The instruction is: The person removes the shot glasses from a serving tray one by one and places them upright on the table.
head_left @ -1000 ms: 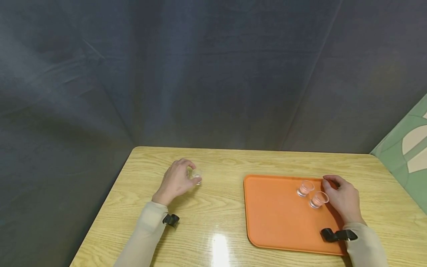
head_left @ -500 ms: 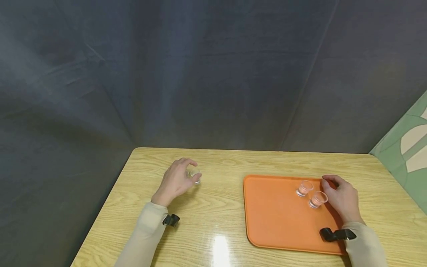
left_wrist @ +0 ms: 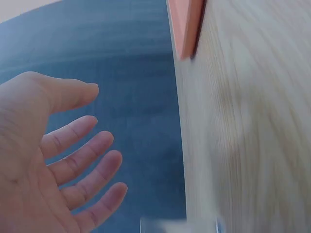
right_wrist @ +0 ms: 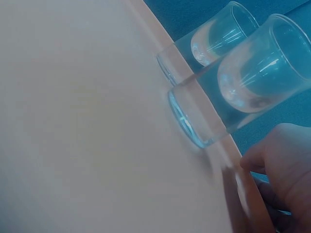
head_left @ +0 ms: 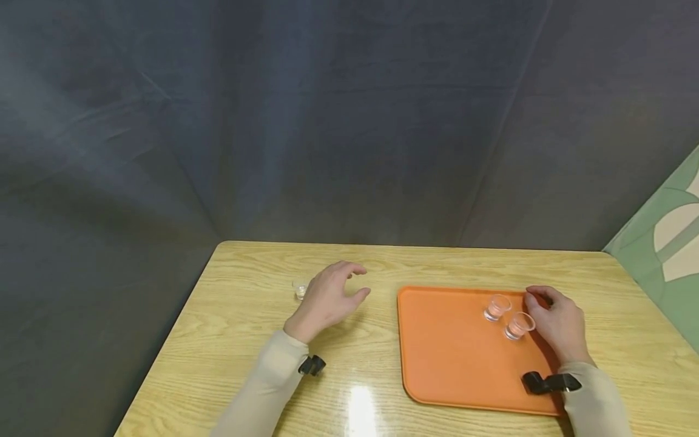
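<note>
My left hand (head_left: pixel 330 298) hovers over the left half of the table with fingers spread and loosely bent. Nothing lies in its palm in the left wrist view. Just behind it, a small clear shot glass (head_left: pixel 300 291) stands on the wood, partly hidden by the hand. At the right, my right hand (head_left: pixel 559 325) grips the rim of an orange tray (head_left: pixel 453 364) near its far right corner, thumb on the edge and fingers curled outside it. Two more clear shot glasses, one farther back (head_left: pixel 497 308) and one nearer (head_left: pixel 519 326), stand upright on the tray beside that hand.
The light wooden table (head_left: pixel 246 340) runs back to a dark blue curtain (head_left: pixel 349 133). A green and cream patterned panel (head_left: pixel 677 243) borders the right side. Black wrist cameras sit on both sleeves.
My left hand has let go of the shot glass, leaving it standing on the table, and has moved to the right. The right hand and the tray have stayed in place.
</note>
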`<state>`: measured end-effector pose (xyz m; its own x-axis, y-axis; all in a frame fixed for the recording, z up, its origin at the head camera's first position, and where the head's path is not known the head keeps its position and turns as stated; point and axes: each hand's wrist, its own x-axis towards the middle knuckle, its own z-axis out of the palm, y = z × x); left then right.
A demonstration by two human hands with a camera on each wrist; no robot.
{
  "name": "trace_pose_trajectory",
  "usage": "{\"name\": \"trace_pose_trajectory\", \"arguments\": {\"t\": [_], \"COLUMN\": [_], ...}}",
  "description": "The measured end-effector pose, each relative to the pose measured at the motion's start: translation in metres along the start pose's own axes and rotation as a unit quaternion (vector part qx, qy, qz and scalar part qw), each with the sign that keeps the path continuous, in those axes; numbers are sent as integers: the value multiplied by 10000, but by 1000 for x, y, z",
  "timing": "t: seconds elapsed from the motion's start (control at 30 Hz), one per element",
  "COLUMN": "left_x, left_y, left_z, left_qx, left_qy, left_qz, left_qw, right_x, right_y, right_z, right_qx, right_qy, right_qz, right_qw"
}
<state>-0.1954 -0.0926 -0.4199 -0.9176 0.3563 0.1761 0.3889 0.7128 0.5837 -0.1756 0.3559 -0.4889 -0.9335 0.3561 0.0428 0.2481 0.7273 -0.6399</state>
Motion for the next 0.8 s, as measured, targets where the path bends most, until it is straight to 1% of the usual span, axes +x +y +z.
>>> {"name": "trace_pose_trajectory", "arguments": {"t": [0.13,0.33,0.4,0.57,0.67,0.8], "left_x": [8,18,20,25,28,32], "left_y": [12,29,37,58,72,91], "left_z": [16,45,53,71,82,98], "left_qx": [-147,-357,-469,-576,-486,-152], "left_qy": [-246,-499,-564,-712,-808,-917], "left_qz": [90,417,499,715,840,1022], "left_qw": [9995,9972,9961,9932,9920,9904], "right_x": [0,0,0,0,0,0], "right_y": [-1,-3,-3,-2,-2,-1], "right_z": [1,3,2,1,0,-1], "right_qx": [21,22,13,20,24,27], "right_qy": [32,-22,-19,62,86,49], "right_qz": [-30,70,60,6,-4,6], "right_qw": [10000,10000,10000,10000,10000,10000]}}
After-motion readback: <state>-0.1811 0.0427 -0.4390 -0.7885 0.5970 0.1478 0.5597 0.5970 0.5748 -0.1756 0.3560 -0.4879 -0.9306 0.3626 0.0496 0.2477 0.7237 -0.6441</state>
